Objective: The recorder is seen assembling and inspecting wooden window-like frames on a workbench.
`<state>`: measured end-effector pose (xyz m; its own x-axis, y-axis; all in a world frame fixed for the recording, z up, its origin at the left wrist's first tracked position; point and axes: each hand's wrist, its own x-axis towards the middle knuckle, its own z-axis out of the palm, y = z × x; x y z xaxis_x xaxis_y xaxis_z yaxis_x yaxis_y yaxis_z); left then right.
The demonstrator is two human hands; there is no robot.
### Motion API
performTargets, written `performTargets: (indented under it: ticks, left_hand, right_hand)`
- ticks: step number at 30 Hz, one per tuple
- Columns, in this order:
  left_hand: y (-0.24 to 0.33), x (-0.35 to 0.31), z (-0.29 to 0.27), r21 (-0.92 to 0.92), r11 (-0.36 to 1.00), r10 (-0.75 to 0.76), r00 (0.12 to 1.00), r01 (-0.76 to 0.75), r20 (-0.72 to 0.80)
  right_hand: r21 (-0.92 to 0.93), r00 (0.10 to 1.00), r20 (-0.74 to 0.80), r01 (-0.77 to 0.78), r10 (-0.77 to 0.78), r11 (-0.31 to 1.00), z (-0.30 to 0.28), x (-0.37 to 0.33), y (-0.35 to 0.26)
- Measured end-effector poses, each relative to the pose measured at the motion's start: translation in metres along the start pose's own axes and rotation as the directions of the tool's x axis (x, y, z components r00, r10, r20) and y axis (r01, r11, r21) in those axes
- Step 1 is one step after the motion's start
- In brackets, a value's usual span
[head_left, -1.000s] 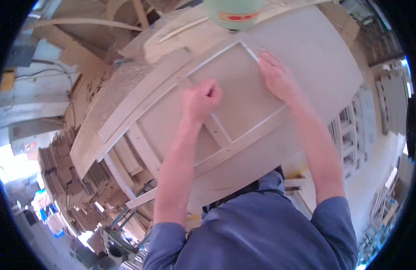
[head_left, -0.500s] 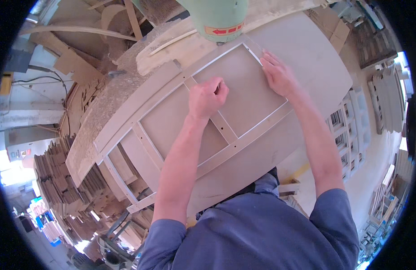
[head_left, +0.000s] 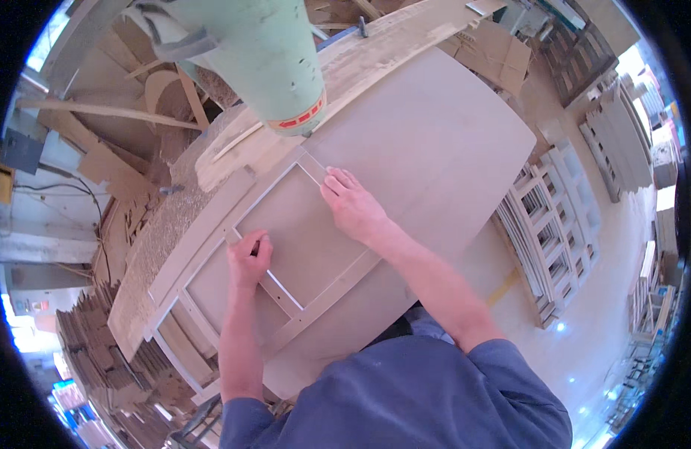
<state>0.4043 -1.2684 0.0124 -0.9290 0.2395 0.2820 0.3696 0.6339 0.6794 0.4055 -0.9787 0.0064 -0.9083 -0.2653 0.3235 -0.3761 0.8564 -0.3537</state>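
Note:
A thin wooden frame (head_left: 329,298) with pale inner edges and several crossbars lies flat on a smooth brown board. My left hand (head_left: 250,258) is closed in a loose fist around one crossbar, close to the far rail. At the frame's right end, my right hand (head_left: 353,206) grips the end rail, its fingers bent over it; what lies under the palm is hidden. Above the frame's far right corner hangs a pale green machine head (head_left: 278,67) with a red arrow band, its small tip just over the wood.
The brown board (head_left: 435,127) reaches out to the right. Behind it runs a dusty plank (head_left: 405,45). Stacked wooden pieces (head_left: 95,329) stand at the lower left. Pallet-like frames (head_left: 551,224) lean at the right, near a cardboard box (head_left: 491,56).
The wooden frame has slid left under the machine head, both hands moving with it. My view has also shifted, so the machine head appears farther left and lower.

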Motion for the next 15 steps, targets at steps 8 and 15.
performTargets:
  ticks: [8,15]
  left_hand:
    - [0.026,0.026,0.029,-0.031,0.999,-0.03,0.999,0.029,-0.025]
    - [0.046,0.062,0.082,-0.095,0.99,0.097,0.994,-0.101,-0.052]
  right_hand:
    - [0.021,1.0,-0.001,0.025,-0.025,0.999,-0.021,0.005,0.038]
    - [0.002,1.0,-0.001,0.006,-0.006,1.0,-0.046,0.01,0.097]
